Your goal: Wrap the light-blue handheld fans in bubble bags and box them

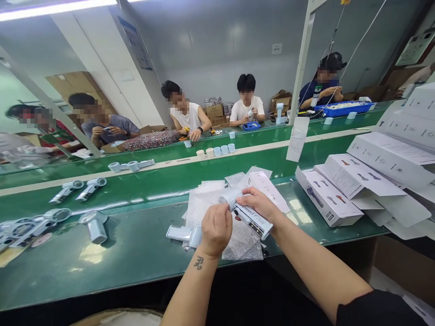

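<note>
We have one light blue fan (253, 222) in hand, held up over the near edge of the green bench (136, 262). Our right hand (257, 203) is closed around its handle, thumb and fingers wrapped near the top, and our left hand (215, 228) is curled almost into a fist, pinching at the fan's neck. We count one second fan (178, 233) lying on the clear wrapping sheets (204, 203) just beside our left hand, and one third fan (95, 226) alone on the bench further left. Beyond, two fans (79, 190) lie on the green belt and two more (132, 166) on its pale strip; the pile of fans (37, 224) at far left overlaps too much for us to count. One row holds five short cylinders (216, 151), two cream and three light blue. Across from us we count five co-workers (246, 108) whose heads show, and two blue trays (250, 126). On the held fan's handle we read "peed FAN", the first letter unclear. The white boxes (331, 199) stacked at right carry fan pictures, and one printed paper (297, 139) hangs by the post; the print on both is too small for us to read.
</note>
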{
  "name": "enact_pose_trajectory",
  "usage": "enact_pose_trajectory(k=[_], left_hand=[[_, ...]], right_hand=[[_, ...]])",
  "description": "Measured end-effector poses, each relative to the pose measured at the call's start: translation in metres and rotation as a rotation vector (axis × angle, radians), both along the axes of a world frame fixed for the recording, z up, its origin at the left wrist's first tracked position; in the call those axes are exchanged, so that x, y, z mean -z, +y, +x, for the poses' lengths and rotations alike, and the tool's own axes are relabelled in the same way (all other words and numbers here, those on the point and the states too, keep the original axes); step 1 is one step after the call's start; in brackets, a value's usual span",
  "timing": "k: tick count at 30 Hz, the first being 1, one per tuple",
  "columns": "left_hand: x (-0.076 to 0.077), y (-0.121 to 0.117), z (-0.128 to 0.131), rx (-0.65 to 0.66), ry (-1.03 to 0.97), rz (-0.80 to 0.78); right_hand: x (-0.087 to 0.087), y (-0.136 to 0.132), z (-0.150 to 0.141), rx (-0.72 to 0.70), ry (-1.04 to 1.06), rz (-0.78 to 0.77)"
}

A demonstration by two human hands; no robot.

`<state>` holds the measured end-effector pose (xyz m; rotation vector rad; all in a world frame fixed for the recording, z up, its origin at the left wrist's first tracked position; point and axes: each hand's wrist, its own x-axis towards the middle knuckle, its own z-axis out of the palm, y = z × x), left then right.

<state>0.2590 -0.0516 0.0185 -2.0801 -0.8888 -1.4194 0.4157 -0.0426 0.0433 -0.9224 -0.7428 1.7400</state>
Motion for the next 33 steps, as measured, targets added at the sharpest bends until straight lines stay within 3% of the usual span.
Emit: enact_pose_trajectory(k=[3,5,7,11,13,15,18,21,23,26,29,33], left_hand=[[0.004,0.002,0.004,-0.023,-0.084,-0.146],[0.001,0.005,0.007,-0.101,-0.240,-0.251],[-0.003,0.006,0.008,-0.122,-0.268,-0.275],[-0.006,-0.001,0.010,0.078,0.052,-0.146],[-0.009,-0.006,0.011,0.127,0.029,-0.167],[-0.018,-0.013,0.013,0.135,-0.126,-0.264],[-0.040,-0.039,0.020,0.171,-0.317,-0.361],[-0.056,-0.088,0.028,0.201,-0.317,-0.307],[-0.055,-0.123,0.032,0.249,-0.258,-0.311],[-0.036,-0.160,0.038,0.504,-0.226,-0.463],[-0.012,-0.178,0.047,0.734,-0.282,-0.692],[0.001,-0.194,0.062,0.820,-0.253,-0.832]], right_hand=[[0.002,0.006,-0.002,0.071,-0.037,-0.007],[0.003,0.009,-0.005,0.039,-0.076,-0.011],[0.004,0.013,-0.006,-0.009,-0.102,0.000],[-0.002,0.015,-0.003,-0.006,-0.120,0.049],[-0.012,0.012,-0.002,0.031,-0.133,0.043],[-0.028,0.003,0.000,0.065,-0.109,0.036],[-0.055,-0.025,0.007,0.035,-0.032,0.081],[-0.069,-0.071,0.023,-0.083,0.067,0.101],[-0.064,-0.106,0.035,-0.155,0.147,0.026],[-0.038,-0.154,0.053,-0.108,0.201,-0.187],[-0.007,-0.190,0.068,0.064,0.173,-0.320],[0.013,-0.222,0.081,0.183,0.147,-0.328]])
